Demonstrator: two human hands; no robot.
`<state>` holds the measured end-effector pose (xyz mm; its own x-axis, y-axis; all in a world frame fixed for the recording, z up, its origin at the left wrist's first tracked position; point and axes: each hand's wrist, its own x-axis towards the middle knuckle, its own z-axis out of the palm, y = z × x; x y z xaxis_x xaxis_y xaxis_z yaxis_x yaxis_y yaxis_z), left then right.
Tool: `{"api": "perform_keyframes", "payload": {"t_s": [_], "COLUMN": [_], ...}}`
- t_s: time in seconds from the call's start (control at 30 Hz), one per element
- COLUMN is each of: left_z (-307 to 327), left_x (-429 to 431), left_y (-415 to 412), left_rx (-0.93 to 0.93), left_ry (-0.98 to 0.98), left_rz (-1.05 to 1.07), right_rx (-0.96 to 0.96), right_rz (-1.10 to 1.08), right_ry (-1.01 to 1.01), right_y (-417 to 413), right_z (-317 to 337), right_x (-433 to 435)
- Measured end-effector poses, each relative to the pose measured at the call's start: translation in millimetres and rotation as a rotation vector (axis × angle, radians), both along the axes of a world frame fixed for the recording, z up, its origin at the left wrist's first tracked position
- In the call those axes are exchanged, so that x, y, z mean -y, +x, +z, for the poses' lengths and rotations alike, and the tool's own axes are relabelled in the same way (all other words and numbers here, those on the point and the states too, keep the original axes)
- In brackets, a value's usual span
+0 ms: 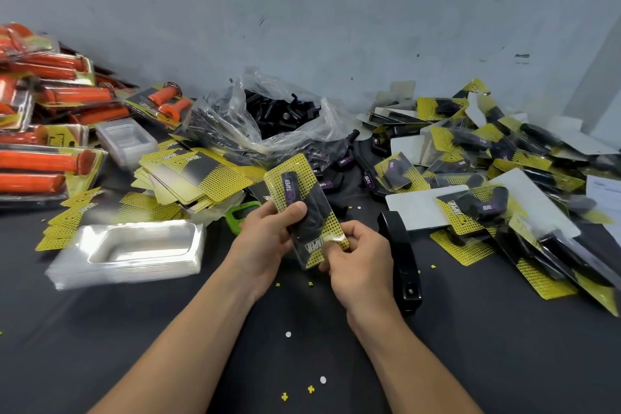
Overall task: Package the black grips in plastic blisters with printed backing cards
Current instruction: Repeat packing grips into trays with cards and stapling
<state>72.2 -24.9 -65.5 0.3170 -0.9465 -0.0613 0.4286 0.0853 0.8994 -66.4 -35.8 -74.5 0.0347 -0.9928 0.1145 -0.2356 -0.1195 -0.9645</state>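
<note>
Hands share one filled pack [304,191], held off the table [504,346]: the left hand [265,239] grips its middle under the thumb, the right hand [361,262] pinches its near end. Its long axis points away from the person, and the black stapler [400,259] lies just beside the right hand.

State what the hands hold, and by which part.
Both hold one clear blister pack with yellow-black card: left hand grips its middle, right hand pinches its lower end.
</note>
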Motion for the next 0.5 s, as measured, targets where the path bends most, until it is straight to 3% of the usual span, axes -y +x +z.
{"api": "perform_keyframes", "payload": {"t_s": [0.13, 0.3, 0.4, 0.5], "left_z": [0.7, 1.6, 1.6, 0.4], "left_x": [-0.6, -3.4, -3.7, -2.5], "left_y": [-0.5, 1.2, 2.7, 2.6], "left_rx": [0.08, 0.095, 0.109, 0.114], "left_ry": [-0.035, -0.055, -0.078, -0.108], "left_rz": [0.021, -0.019, 0.002, 0.023], "right_rx": [-0.132, -0.262, -0.327, -0.304], "right_rz": [0.065, 0.042, 0.015, -0.155], "right_ry": [0.058, -0.068, -0.244, -0.573], "right_y": [0.9, -0.3, -2.4, -12.7], "right_z": [2.4, 9.8, 16.7, 29.6], "right_x": [0.1, -7.9, -12.8, -14.2]}}
